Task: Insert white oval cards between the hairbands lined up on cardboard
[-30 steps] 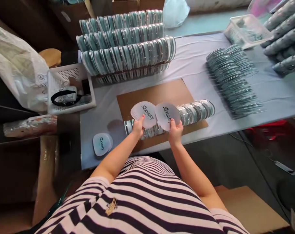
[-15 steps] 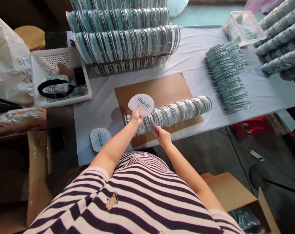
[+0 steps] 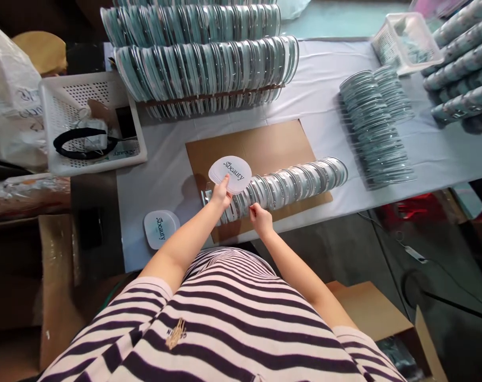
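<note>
Head view: left hand (image 3: 221, 194) pinches the lower edge of a white lid (image 3: 230, 174) (printed "Sbeauty"), fingers closed on it, holding it tilted above the near end of the row (image 3: 288, 187) of cases on the cardboard (image 3: 260, 146). Right hand (image 3: 260, 218) curls against the row just beside it; whether it grips a case cannot be told. Another lid (image 3: 160, 229) lies on the table (image 3: 324, 106), left of both hands.

White rounded card (image 3: 230, 174): read "Sbeauty" in black. Second card (image 3: 161, 229), left of the first: bore "Sbeauty" too.
</note>
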A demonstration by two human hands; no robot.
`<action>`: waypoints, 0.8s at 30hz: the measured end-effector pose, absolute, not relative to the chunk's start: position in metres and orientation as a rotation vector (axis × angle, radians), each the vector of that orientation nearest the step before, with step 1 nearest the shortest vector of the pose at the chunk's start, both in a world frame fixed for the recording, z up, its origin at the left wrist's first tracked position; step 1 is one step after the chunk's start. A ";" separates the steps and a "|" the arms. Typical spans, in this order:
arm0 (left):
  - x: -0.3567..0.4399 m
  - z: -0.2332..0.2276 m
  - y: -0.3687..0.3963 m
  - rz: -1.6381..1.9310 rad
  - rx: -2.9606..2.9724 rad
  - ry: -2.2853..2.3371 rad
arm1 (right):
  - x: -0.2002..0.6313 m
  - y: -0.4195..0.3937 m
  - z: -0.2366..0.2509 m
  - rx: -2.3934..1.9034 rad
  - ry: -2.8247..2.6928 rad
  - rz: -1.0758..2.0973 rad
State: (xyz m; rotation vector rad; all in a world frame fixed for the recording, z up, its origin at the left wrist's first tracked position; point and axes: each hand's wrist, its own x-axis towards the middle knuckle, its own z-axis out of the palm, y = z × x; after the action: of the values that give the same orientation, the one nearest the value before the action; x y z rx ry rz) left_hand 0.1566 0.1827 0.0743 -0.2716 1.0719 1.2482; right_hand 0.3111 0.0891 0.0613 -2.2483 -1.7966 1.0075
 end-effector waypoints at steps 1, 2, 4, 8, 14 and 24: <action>0.157 0.074 0.182 1.248 -0.272 1.073 | 0.311 0.088 0.059 -2.255 -1.780 1.035; 0.157 0.074 0.181 1.248 -0.270 1.075 | 0.312 0.086 0.059 -2.260 -1.752 1.074; 0.158 0.074 0.180 1.257 -0.259 1.077 | 0.314 0.086 0.061 -2.252 -1.671 1.190; 0.160 0.074 0.179 1.282 -0.226 1.071 | 0.317 0.099 0.074 -2.089 -1.385 1.634; 0.163 0.069 0.174 1.343 -0.175 1.038 | 0.301 0.116 0.076 -1.694 -0.772 2.118; 0.169 0.070 0.173 1.365 -0.086 1.140 | 0.329 0.145 0.104 -2.031 -1.569 1.442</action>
State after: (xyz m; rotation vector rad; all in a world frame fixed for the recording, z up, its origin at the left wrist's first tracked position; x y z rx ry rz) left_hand 0.1694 0.1729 0.0696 -0.0861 1.1396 1.3651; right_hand 0.3292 0.1449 0.1038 -2.0306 -1.5686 1.4417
